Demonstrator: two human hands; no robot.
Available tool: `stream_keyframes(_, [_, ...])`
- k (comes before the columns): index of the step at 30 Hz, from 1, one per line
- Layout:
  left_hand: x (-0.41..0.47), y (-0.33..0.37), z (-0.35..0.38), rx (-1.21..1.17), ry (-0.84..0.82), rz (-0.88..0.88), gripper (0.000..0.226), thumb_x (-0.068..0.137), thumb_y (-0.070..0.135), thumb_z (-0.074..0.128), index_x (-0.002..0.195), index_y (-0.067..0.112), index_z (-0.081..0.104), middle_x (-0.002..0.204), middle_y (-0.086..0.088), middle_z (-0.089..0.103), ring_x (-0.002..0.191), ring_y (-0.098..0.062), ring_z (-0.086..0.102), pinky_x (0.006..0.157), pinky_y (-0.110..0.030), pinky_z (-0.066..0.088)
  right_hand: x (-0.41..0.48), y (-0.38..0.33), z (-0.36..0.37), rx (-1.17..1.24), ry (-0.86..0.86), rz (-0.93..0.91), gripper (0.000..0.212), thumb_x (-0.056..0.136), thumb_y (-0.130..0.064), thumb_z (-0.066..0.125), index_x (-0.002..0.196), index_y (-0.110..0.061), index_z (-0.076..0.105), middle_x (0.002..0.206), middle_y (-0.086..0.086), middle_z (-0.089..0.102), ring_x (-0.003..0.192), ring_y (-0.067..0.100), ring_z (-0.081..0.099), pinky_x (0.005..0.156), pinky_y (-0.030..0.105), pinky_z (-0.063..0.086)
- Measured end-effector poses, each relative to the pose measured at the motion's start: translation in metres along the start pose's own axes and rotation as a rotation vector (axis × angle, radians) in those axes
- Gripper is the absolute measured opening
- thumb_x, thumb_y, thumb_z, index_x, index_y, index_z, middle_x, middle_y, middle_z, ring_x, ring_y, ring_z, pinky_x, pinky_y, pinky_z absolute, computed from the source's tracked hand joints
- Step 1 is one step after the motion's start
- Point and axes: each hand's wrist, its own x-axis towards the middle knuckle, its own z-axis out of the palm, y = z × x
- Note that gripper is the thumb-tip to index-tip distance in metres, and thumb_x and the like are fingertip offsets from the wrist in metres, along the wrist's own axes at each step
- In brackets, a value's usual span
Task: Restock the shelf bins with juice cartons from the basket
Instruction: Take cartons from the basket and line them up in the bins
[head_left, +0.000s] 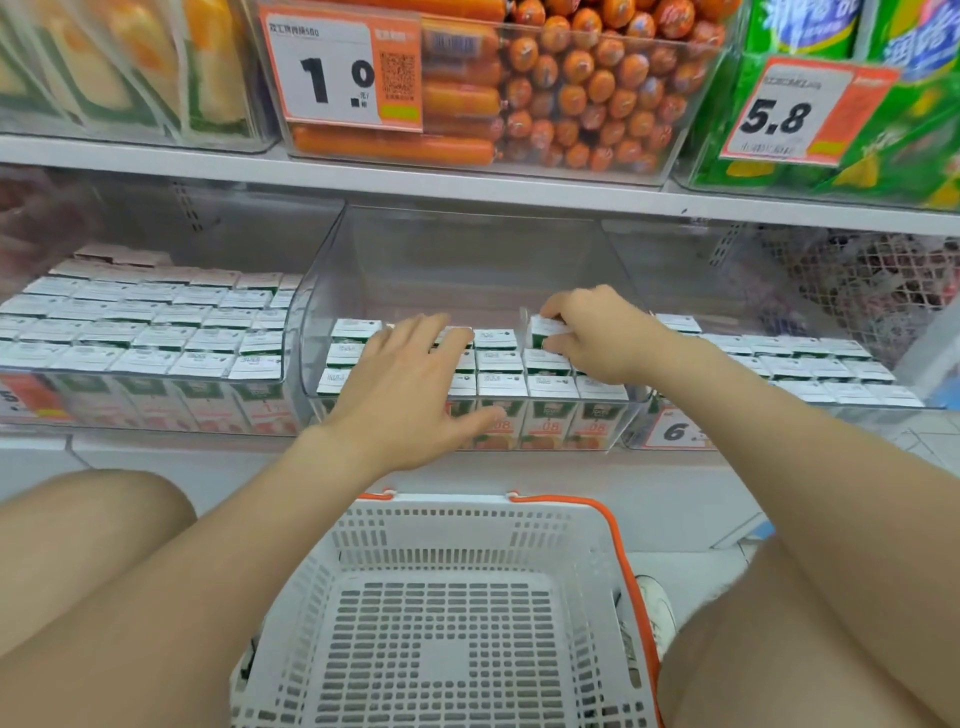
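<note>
A clear middle shelf bin (322, 291) holds rows of small juice cartons (498, 387) with white tops. My left hand (405, 379) lies flat, fingers straight, on the cartons at the bin's left side. My right hand (597, 332) pinches one carton (545, 330) that stands a little higher than its neighbours in the back row. Below the shelf, between my knees, the white basket (452, 525) with orange handles shows no cartons inside.
Bins of the same cartons flank the middle one: a left bin (145, 332) and a right bin (810, 364). The upper shelf carries a bin of orange sausages (571, 88), green packs (831, 119) and price tags. A shoe (657, 608) sits beside the basket.
</note>
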Motion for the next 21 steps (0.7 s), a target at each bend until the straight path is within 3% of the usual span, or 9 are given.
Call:
stream_keyframes(3, [0.006, 0.003, 0.004, 0.021, -0.042, 0.043, 0.094, 0.087, 0.087, 0.029, 0.159, 0.027, 0.031, 0.170, -0.006, 0.027, 0.157, -0.031, 0.022, 0.127, -0.050, 0.020, 0.009, 0.003, -0.002, 0.036, -0.130, 0.014, 0.027, 0.102, -0.008, 0.049, 0.119, 0.005, 0.064, 0.099, 0.025, 0.068, 0.094, 0.044, 0.061, 0.076, 0.044, 0.048])
stream_keyframes(7, [0.012, 0.002, 0.008, 0.041, -0.042, 0.076, 0.091, 0.089, 0.086, 0.028, 0.158, 0.029, 0.032, 0.170, -0.004, 0.029, 0.157, -0.030, 0.024, 0.126, -0.050, 0.021, 0.012, -0.001, -0.012, 0.067, -0.235, -0.013, 0.047, 0.094, 0.002, 0.038, 0.130, -0.012, 0.066, 0.105, 0.004, 0.071, 0.099, 0.033, 0.060, 0.086, 0.039, 0.049])
stream_keyframes(10, [0.014, 0.000, 0.011, 0.048, -0.026, 0.094, 0.090, 0.089, 0.087, 0.032, 0.156, 0.028, 0.035, 0.167, -0.004, 0.033, 0.155, -0.030, 0.028, 0.125, -0.050, 0.024, 0.001, -0.002, -0.021, 0.100, -0.166, 0.051, 0.058, 0.094, -0.001, 0.043, 0.151, -0.011, 0.045, 0.111, -0.001, 0.063, 0.109, 0.032, 0.058, 0.086, 0.037, 0.049])
stream_keyframes(12, [0.014, 0.001, 0.013, 0.079, -0.021, 0.112, 0.089, 0.090, 0.087, 0.038, 0.156, 0.028, 0.034, 0.167, -0.005, 0.033, 0.155, -0.031, 0.028, 0.125, -0.050, 0.024, -0.012, -0.005, -0.024, 0.105, -0.105, 0.069, 0.062, 0.092, -0.006, 0.048, 0.153, -0.011, 0.036, 0.101, 0.004, 0.059, 0.098, 0.032, 0.062, 0.080, 0.047, 0.057])
stream_keyframes(14, [0.014, 0.005, 0.016, 0.113, -0.012, 0.129, 0.088, 0.090, 0.086, 0.040, 0.156, 0.027, 0.034, 0.167, -0.006, 0.033, 0.155, -0.032, 0.029, 0.125, -0.051, 0.024, -0.026, -0.012, -0.017, 0.076, -0.108, 0.058, 0.067, 0.094, -0.015, 0.050, 0.157, -0.016, 0.024, 0.098, 0.007, 0.058, 0.089, 0.032, 0.062, 0.077, 0.048, 0.057])
stream_keyframes(17, [0.013, 0.011, 0.021, 0.204, 0.013, 0.154, 0.083, 0.096, 0.080, 0.037, 0.156, 0.023, 0.034, 0.163, -0.008, 0.038, 0.151, -0.034, 0.034, 0.123, -0.053, 0.027, -0.033, -0.018, -0.002, 0.050, -0.109, 0.026, 0.074, 0.099, -0.027, 0.044, 0.163, -0.022, 0.006, 0.104, 0.007, 0.052, 0.094, 0.034, 0.056, 0.088, 0.049, 0.051])
stream_keyframes(21, [0.011, 0.014, 0.021, 0.265, 0.016, 0.115, 0.086, 0.096, 0.079, 0.031, 0.159, 0.021, 0.032, 0.162, -0.008, 0.041, 0.151, -0.034, 0.036, 0.121, -0.055, 0.029, -0.031, -0.020, 0.008, 0.143, -0.146, 0.060, 0.075, 0.099, -0.032, 0.036, 0.163, -0.025, -0.002, 0.084, 0.010, 0.066, 0.087, 0.036, 0.064, 0.086, 0.051, 0.054])
